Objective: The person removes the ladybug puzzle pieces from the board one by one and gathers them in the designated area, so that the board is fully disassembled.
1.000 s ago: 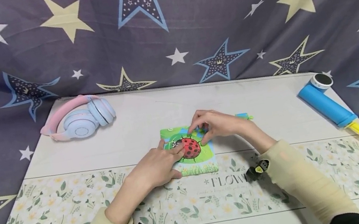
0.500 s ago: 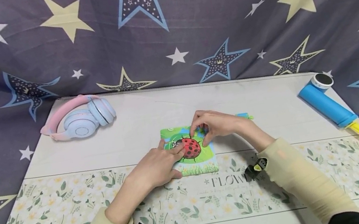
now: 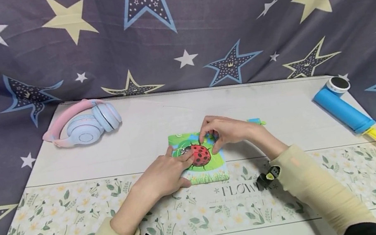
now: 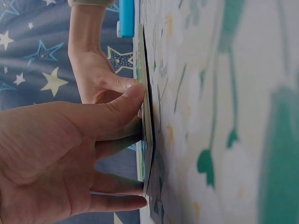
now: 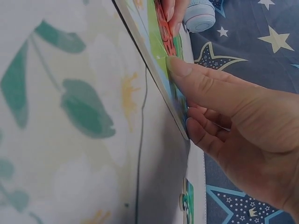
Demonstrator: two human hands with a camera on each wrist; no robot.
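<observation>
In the head view a square ladybug jigsaw puzzle [image 3: 204,169] lies flat in the middle of the table, with a red spotted ladybug on green. My left hand [image 3: 165,174] rests on its left side, fingers mostly straight and spread over the ladybug's head. The right hand [image 3: 229,129] bends over the upper right corner, thumb and fingers curled about a blue-green puzzle piece [image 3: 211,136] largely hidden beneath them. Seen from the right wrist, the thumb touches the board [image 5: 159,51] and the other fingertips sit at its edge. Another puzzle piece [image 3: 254,121] lies behind the right wrist.
Pink and blue headphones [image 3: 85,125] lie at the back left. A blue tube-shaped item [image 3: 341,109] with a yellow end and a round dark-faced part lies at the right. A star-patterned curtain [image 3: 175,44] hangs behind the table [image 3: 157,114].
The right hand's thumb and fingertips have shifted slightly to the right over the puzzle's corner. The left hand stays where it was.
</observation>
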